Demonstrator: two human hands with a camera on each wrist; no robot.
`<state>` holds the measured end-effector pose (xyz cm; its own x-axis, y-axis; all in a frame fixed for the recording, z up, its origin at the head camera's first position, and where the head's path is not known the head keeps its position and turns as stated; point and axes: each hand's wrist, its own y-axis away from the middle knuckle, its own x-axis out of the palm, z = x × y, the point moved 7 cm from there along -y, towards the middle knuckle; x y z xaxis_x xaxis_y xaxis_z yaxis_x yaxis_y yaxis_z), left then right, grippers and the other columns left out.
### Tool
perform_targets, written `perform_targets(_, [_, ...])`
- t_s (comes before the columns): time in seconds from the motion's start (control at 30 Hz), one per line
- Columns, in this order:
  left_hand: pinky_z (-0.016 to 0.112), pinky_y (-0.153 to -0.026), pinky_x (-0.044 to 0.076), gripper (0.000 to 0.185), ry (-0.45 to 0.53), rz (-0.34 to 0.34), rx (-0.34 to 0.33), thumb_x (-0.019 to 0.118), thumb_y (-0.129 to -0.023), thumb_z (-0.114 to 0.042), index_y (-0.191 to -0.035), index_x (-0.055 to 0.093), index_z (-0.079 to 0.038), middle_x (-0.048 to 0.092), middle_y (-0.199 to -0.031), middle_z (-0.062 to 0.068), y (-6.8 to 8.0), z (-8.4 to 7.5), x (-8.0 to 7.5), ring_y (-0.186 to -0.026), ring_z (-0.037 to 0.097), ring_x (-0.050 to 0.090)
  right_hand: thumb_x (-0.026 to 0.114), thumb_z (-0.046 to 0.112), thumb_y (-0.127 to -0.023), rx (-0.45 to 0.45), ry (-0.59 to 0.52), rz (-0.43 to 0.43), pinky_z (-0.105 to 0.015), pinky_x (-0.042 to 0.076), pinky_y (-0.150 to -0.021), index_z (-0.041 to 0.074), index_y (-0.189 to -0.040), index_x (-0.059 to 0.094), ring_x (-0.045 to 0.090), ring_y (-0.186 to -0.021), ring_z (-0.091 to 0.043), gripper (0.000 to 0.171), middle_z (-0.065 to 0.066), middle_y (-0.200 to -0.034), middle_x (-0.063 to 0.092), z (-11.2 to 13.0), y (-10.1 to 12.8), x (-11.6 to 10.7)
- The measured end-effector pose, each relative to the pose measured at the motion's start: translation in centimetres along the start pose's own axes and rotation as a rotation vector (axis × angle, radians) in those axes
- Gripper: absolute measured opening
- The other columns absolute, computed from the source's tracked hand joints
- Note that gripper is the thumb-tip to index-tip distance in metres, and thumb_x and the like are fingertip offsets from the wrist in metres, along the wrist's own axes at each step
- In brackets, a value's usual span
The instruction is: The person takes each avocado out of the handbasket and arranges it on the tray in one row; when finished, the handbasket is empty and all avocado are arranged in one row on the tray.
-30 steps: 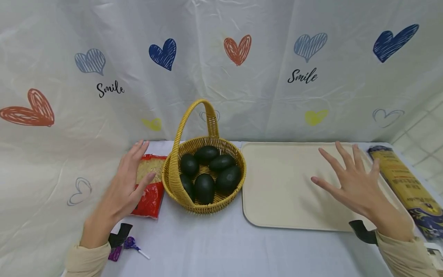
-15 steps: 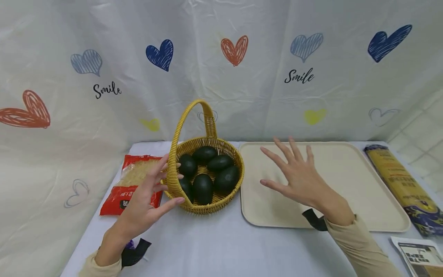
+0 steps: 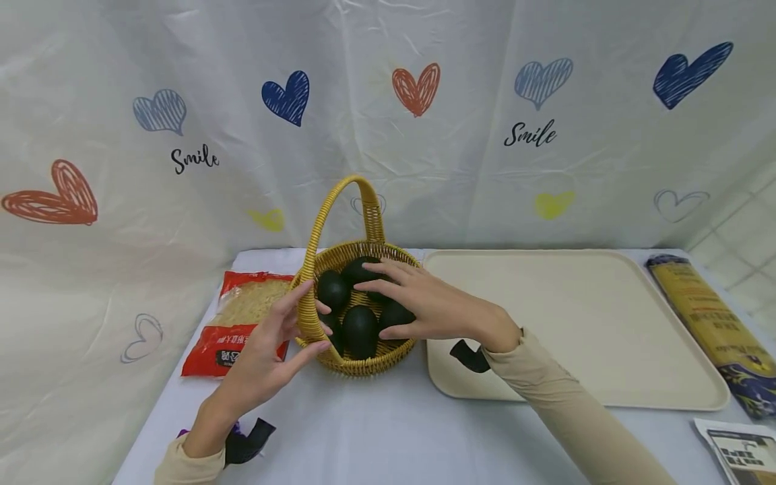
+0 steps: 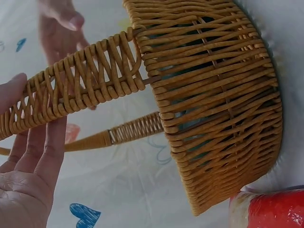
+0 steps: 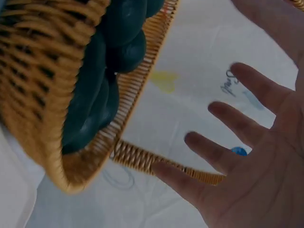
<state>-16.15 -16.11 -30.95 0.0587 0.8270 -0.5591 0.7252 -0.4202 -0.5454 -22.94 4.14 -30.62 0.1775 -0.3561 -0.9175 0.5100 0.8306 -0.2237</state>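
Observation:
A yellow wicker basket [image 3: 351, 367] with a tall arched handle holds several smooth, dark green, egg-shaped fruits [image 3: 360, 331] that look like avocados. My left hand [image 3: 257, 364] is at the near side of the handle [image 4: 80, 83], its fingers passing behind the woven strip and its thumb on the other side. Over the right part of the basket reaches my right hand [image 3: 424, 303], palm down with fingers spread, covering some of the fruits. In the right wrist view its fingers [image 5: 251, 85] are extended and hold nothing, beside the basket's mouth.
A beige tray [image 3: 576, 323] lies right of the basket. Beyond it is a yellow and blue packet [image 3: 709, 330], with a white packet [image 3: 739, 448] nearer. A red bag [image 3: 212, 347] lies left of the basket. A purple item is mostly hidden behind my left wrist.
My right hand has swept left from above the tray to over the basket. My left hand has moved right, from over the red bag to the basket's handle. The basket stays in place.

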Motion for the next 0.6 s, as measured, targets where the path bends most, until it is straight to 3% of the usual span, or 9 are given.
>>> perform_targets(0.13, [0.017, -0.099, 0.052, 0.103, -0.003, -0.006, -0.015, 0.081, -0.08, 0.017, -0.164, 0.026, -0.009, 0.064, -0.125, 0.009, 0.1, 0.2, 0.0, -0.11, 0.017, 0.07, 0.084, 0.015, -0.092, -0.048, -0.078, 0.123, -0.048, 0.044, -0.115, 0.008, -0.143, 0.06, 0.045, -0.144, -0.032, 0.057, -0.014, -0.158, 0.045, 0.5, -1.4, 0.9])
perform_targets(0.23, [0.017, -0.101, 0.05, 0.104, -0.01, -0.007, -0.017, 0.081, -0.079, 0.017, -0.164, 0.026, -0.009, 0.064, -0.122, 0.011, 0.1, 0.3, 0.0, -0.116, 0.014, 0.066, 0.083, 0.003, -0.089, -0.044, -0.131, 0.21, -0.043, 0.047, -0.114, 0.005, -0.137, 0.064, 0.048, -0.142, -0.031, 0.051, -0.015, -0.153, 0.05, 0.6, -2.3, 1.7])
perform_targets(0.6, [0.018, -0.102, 0.05, 0.104, 0.009, -0.003, 0.01, 0.081, -0.077, 0.019, -0.163, 0.026, -0.006, 0.065, -0.12, 0.012, 0.0, 0.2, 0.0, -0.118, 0.013, 0.065, 0.079, -0.001, -0.091, 0.027, -0.132, 0.395, -0.037, 0.045, -0.114, 0.006, -0.135, 0.067, 0.051, -0.139, -0.025, 0.046, -0.009, -0.147, 0.055, -0.7, -4.4, 4.7])
